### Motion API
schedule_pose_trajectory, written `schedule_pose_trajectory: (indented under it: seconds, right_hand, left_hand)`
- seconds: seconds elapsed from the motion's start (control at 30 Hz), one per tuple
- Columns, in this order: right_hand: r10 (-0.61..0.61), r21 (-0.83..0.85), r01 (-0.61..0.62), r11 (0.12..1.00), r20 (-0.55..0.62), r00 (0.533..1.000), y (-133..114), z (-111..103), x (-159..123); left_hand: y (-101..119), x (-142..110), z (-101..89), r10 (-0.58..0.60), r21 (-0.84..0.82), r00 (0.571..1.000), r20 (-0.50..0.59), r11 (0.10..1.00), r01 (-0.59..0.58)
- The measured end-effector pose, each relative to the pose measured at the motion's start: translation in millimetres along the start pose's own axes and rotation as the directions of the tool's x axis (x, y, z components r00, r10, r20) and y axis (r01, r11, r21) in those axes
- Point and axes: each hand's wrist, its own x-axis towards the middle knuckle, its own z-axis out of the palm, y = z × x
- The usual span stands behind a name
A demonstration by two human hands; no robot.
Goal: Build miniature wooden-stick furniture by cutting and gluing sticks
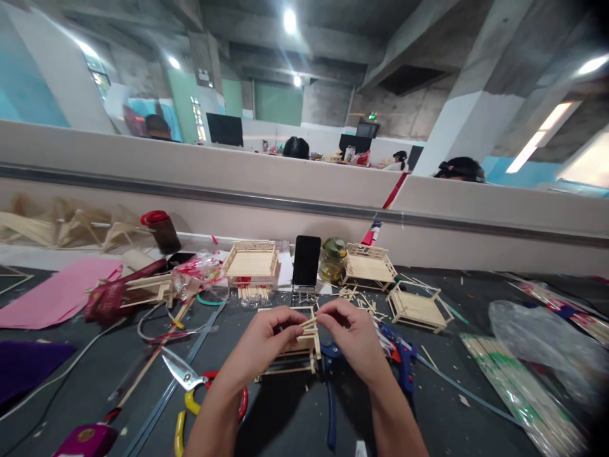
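Observation:
My left hand (266, 339) and my right hand (349, 336) meet over a small bamboo-stick model (295, 352) standing on the dark table (476, 381) in front of me. Both hands pinch a short thin stick (309, 322) between fingertips at the model's top edge, the left from the left, the right from the right. The model's lower frame shows under my hands.
Red-and-yellow shears (195, 387) lie at my left wrist, a blue glue gun (402, 358) at my right. Three finished stick trays (252, 260) (368, 263) (419, 308), an upright phone (305, 260), a jar (162, 230), stick bundles (518, 393) and pink paper (57, 295) surround them. Other people's heads show behind the partition.

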Motion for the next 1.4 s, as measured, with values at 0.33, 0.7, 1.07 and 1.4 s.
schedule_pose_trajectory:
  seconds: [0.33, 0.7, 1.07, 1.4]
  right_hand:
    - [0.284, 0.306, -0.263, 0.915, -0.027, 0.958, 34.0, -24.4, 12.1]
    - [0.251, 0.151, -0.227, 0.962, -0.168, 0.953, 64.5, -43.5, 15.0]
    - [0.052, -0.268, -0.01, 0.963, 0.149, 0.987, 41.4, -19.5, 14.4]
    - [0.062, -0.442, 0.16, 0.883, 0.447, 0.892, 19.7, 8.3, 8.9]
  left_hand:
    - [-88.3, -3.0, -70.4, -0.198, 0.105, 0.802, -0.563, 0.946, 0.307]
    - [-104.6, 9.8, -40.5, -0.231, 0.074, 0.813, -0.535, 0.946, 0.317]
    - [-73.5, -37.0, -53.0, -0.393, -0.169, 0.892, -0.223, 0.917, 0.362]
    - [-74.9, -49.5, -27.7, -0.247, -0.256, 0.964, -0.102, 0.943, 0.214]
